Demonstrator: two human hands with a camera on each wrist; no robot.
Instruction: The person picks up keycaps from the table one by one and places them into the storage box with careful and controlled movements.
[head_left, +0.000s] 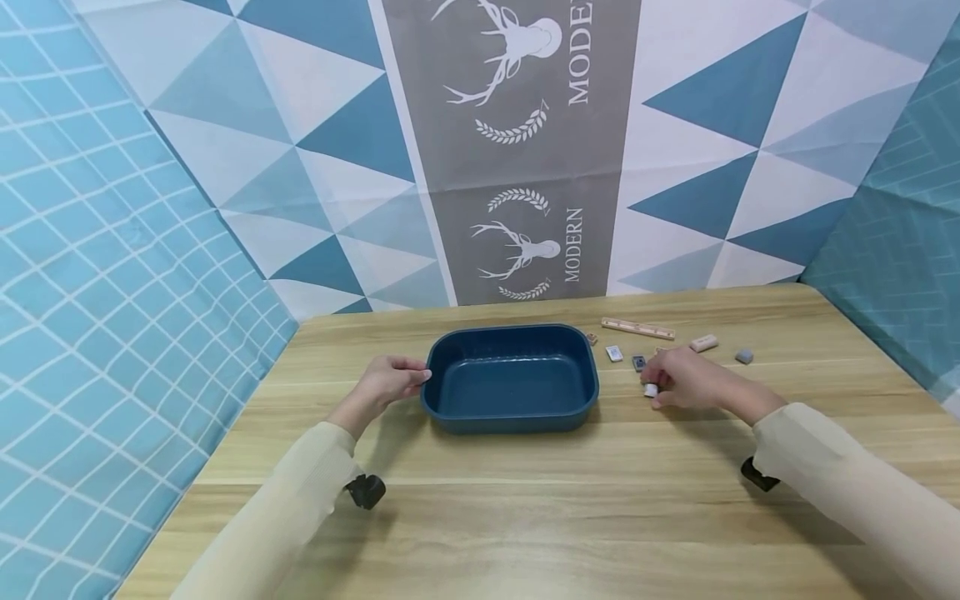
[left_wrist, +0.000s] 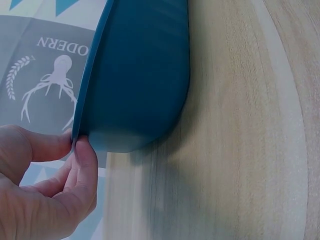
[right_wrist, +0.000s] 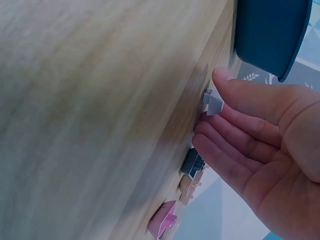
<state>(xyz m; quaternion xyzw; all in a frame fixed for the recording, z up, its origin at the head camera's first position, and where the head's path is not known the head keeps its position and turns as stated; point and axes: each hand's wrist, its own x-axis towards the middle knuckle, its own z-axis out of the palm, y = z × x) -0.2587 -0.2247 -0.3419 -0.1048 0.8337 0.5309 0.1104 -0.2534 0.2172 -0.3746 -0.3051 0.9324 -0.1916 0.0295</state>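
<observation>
A dark blue basin (head_left: pixel 510 423) stands on the wooden table; its side fills the upper part of the left wrist view. My left hand (head_left: pixel 393 382) pinches its left rim between thumb and fingers. My right hand (head_left: pixel 686 379) is low over the table, right of the basin, around a small white piece (head_left: pixel 650 390). In the right wrist view this piece (right_wrist: pixel 214 102) sits between the thumb and the fingers of my right hand (right_wrist: pixel 265 135), which stand apart; firm contact cannot be made out. A dark piece (right_wrist: pixel 192 162) lies beside the fingertips.
Another white piece (head_left: pixel 614 353) and a dark piece (head_left: pixel 638 363) lie between basin and right hand. Behind are a long peach strip (head_left: pixel 637 328) and a pinkish block (head_left: pixel 703 342); a grey piece (head_left: pixel 744 356) lies further right. Patterned cloth (head_left: pixel 525 167) hangs behind the table.
</observation>
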